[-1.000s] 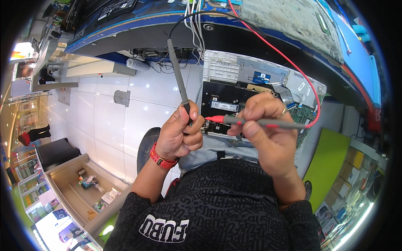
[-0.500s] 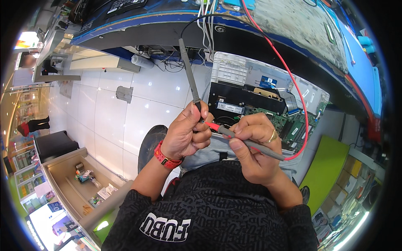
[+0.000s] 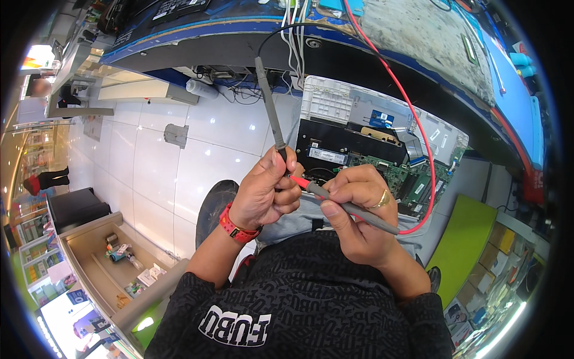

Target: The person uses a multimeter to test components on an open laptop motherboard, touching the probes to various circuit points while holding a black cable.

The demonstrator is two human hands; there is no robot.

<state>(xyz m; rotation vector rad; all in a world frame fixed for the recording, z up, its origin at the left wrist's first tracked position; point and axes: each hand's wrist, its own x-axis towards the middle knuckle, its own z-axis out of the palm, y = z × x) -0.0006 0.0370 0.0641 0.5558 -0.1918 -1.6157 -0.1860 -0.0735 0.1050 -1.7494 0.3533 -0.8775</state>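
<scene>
1. I hold two slim test probes, one in each hand, in front of my chest, nearer to me than an uncovered laptop base (image 3: 332, 134) with a green circuit board.
2. The first, a grey probe (image 3: 269, 99), has a long, plain, matte shaft with a dark section near my fingers; a thin black lead (image 3: 284, 27) curves from its far end.
3. The second, a grey-and-red probe (image 3: 378, 221), has a grey body with red patches and a bright red tapered nose; a red lead (image 3: 431, 173) loops from its back end.
4. My left hand (image 3: 257, 191) grasps the grey probe low on its shaft, fingers curled in.
5. My right hand (image 3: 362, 221) pinches the grey-and-red probe between thumb and fingers, near its front.
6. The grey probe stands steeply in the view: lead end up and slightly left, working end down into my left hand.
7. The grey-and-red probe lies on a slant, back end lower right, nose aimed up and left at my left fingers.
8. My fingers hide the grey probe's tip, so I cannot tell whether the two tips touch.
</scene>
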